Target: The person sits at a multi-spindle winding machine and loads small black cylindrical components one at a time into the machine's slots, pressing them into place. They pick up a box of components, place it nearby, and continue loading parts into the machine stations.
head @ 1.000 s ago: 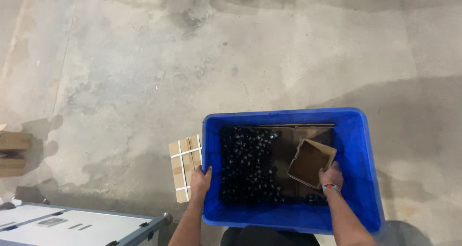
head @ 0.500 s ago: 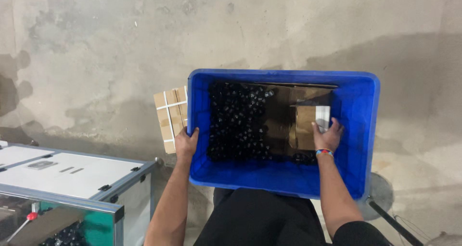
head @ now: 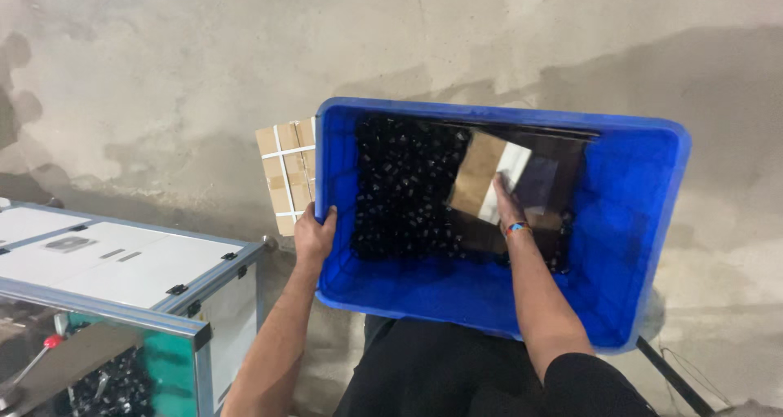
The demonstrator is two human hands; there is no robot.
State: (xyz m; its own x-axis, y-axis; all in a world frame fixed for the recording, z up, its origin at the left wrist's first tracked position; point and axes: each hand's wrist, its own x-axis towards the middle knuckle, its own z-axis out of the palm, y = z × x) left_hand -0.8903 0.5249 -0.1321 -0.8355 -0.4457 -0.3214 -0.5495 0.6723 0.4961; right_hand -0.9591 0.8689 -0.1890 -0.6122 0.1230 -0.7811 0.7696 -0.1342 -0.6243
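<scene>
Two hands on one blue plastic crate (head: 628,221), held up above the concrete floor (head: 163,75) in front of the person's body, tilted so its open top faces the camera. Crate is rectangular, deep, with rounded corners; its near wall sits just over the person's dark trousers (head: 424,368).

Left hand (head: 312,236) grips the crate's left rim near the near-left corner: fingers curled over the edge, thumb outside, closed on the rim. Right hand (head: 507,201) is inside the crate, fingers extended and lying flat against a piece of brown cardboard (head: 477,172); whether it pinches the piece or only presses on it cannot be told. A coloured band circles that wrist.

Inside, the left half of the crate's bottom is covered by a heap of small black parts (head: 404,189), too small to identify singly. The cardboard stands tilted to the right of the heap, with a paler sheet just beside it and a dark area behind.

Outside, a flat cardboard box with white straps (head: 285,176) lies on the floor, touching the line of the crate's left wall in view. Lower left: a machine with a white top and metal frame (head: 114,262), green-tinted panel below, more black parts visible within.
</scene>
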